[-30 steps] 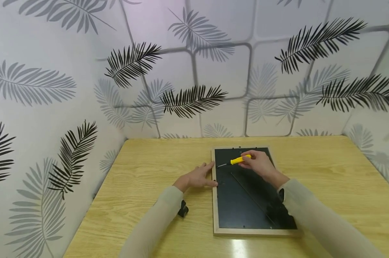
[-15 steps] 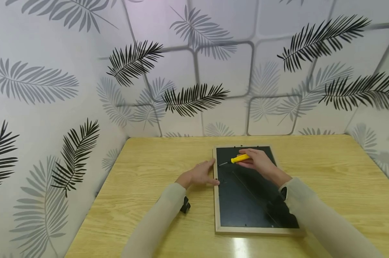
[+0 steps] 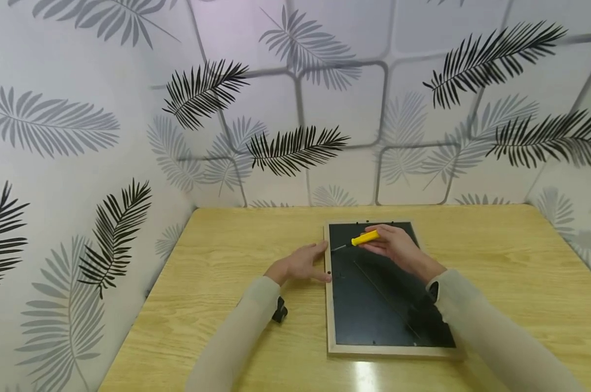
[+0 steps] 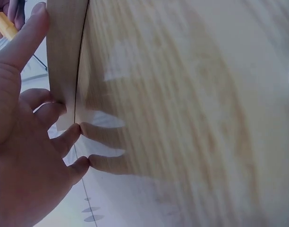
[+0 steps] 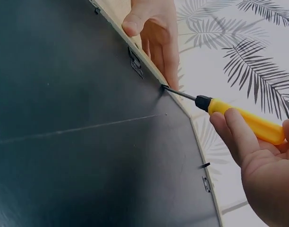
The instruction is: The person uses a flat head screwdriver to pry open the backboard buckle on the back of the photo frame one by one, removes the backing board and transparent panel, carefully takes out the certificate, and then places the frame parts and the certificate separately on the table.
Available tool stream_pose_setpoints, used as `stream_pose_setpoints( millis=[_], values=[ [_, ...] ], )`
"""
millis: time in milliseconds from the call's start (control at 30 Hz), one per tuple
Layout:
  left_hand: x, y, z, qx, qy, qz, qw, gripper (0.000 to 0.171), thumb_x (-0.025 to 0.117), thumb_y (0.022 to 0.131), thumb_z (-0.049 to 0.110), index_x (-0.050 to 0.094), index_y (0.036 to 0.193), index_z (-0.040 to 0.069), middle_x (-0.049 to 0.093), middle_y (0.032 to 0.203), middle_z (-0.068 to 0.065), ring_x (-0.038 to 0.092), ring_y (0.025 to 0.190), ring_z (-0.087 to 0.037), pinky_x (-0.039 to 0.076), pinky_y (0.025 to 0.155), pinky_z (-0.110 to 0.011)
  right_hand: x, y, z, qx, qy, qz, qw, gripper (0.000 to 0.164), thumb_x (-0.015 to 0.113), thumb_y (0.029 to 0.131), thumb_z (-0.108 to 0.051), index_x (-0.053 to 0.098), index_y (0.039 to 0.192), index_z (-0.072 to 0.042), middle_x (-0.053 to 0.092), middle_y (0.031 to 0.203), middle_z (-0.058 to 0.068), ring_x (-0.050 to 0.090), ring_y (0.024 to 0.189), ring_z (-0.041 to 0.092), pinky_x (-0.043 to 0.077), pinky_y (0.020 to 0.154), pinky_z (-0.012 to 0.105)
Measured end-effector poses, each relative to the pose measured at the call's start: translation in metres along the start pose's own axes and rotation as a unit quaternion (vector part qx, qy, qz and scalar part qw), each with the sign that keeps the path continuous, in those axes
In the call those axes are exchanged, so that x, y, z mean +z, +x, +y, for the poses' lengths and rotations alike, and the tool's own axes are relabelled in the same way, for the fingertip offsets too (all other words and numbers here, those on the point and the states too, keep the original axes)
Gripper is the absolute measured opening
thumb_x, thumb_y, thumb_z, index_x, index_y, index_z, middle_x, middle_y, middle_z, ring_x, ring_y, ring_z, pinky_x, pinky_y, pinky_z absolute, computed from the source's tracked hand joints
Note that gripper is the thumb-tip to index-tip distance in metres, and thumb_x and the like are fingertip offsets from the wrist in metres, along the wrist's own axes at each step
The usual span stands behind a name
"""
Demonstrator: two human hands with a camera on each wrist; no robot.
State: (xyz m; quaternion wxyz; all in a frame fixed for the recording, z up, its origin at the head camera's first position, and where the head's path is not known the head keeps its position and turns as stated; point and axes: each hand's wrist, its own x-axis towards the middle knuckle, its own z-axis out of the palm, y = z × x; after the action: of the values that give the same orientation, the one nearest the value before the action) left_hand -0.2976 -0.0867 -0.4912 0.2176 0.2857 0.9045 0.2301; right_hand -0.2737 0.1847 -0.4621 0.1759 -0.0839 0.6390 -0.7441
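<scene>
In the head view I'm seeing the frame point(image 3: 330, 316) lying on the table point(image 3: 236, 245), dark backing point(image 3: 359, 321) up, long axis running away from the body, and the yellow screwdriver point(image 3: 365, 238) is pointing almost straight across it, tip sitting at the left rim. The right hand point(image 3: 398, 249) is holding the handle from over the backing, fingers curled snugly round it; the left hand point(image 3: 302, 264) is actually nearer the tip, resting along the left rim, thumb and fingers spread wide, not really gripping anything. Loads of table is stretching out on both sides, so only the left fingertips are crowding the tip. On the left wrist, those fingers are bending slightly against the frame's outer side. On the right wrist, the shaft is meeting a small dark tab point(image 5: 164, 87) at the rim, just past a metal hanger point(image 5: 135, 64); can't tell exactly how they're touching.
</scene>
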Motion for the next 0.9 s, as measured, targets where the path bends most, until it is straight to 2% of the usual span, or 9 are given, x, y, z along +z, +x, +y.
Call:
stream_pose_setpoints(
  millis=[200,333,667,900],
  values=[
    [-0.001,0.001,0.001,-0.026,0.003,-0.001,0.9997,0.101,0.071,0.080,0.050,0.011,0.153,0.017,0.012,0.157,0.002,0.011,0.143,-0.023,0.016,0.113,-0.042,0.011,0.002,-0.007,-0.025,-0.048,-0.003,0.999,0.054,0.037,0.104,-0.026,0.033,0.135,0.018,0.042,0.131,0.033,0.058,0.111,0.032,0.039,0.096,0.044],
    [0.000,0.001,0.001,-0.032,0.001,-0.001,0.9995,0.101,0.072,0.079,0.050,0.011,0.154,0.018,0.013,0.157,0.003,0.011,0.143,-0.023,0.016,0.113,-0.042,0.013,0.004,-0.007,-0.040,-0.070,0.003,0.997,0.051,0.037,0.104,-0.025,0.036,0.133,0.017,0.043,0.129,0.033,0.058,0.111,0.034,0.042,0.094,0.044],
    [0.000,0.000,0.001,-0.020,0.000,0.005,0.9998,0.100,0.072,0.080,0.049,0.011,0.154,0.017,0.013,0.157,0.002,0.011,0.143,-0.023,0.015,0.113,-0.042,0.001,0.001,0.006,-0.036,-0.066,0.003,0.997,0.053,0.032,0.105,-0.027,0.031,0.137,0.016,0.040,0.133,0.033,0.059,0.111,0.028,0.041,0.095,0.043],
    [0.001,-0.002,0.002,-0.030,0.000,0.004,0.9995,0.101,0.072,0.079,0.050,0.011,0.154,0.019,0.015,0.157,0.002,0.012,0.143,-0.023,0.016,0.112,-0.043,0.005,0.003,0.004,-0.035,-0.061,0.005,0.998,0.055,0.037,0.104,-0.029,0.035,0.136,0.015,0.043,0.130,0.033,0.059,0.110,0.029,0.043,0.094,0.040]
  ],
)
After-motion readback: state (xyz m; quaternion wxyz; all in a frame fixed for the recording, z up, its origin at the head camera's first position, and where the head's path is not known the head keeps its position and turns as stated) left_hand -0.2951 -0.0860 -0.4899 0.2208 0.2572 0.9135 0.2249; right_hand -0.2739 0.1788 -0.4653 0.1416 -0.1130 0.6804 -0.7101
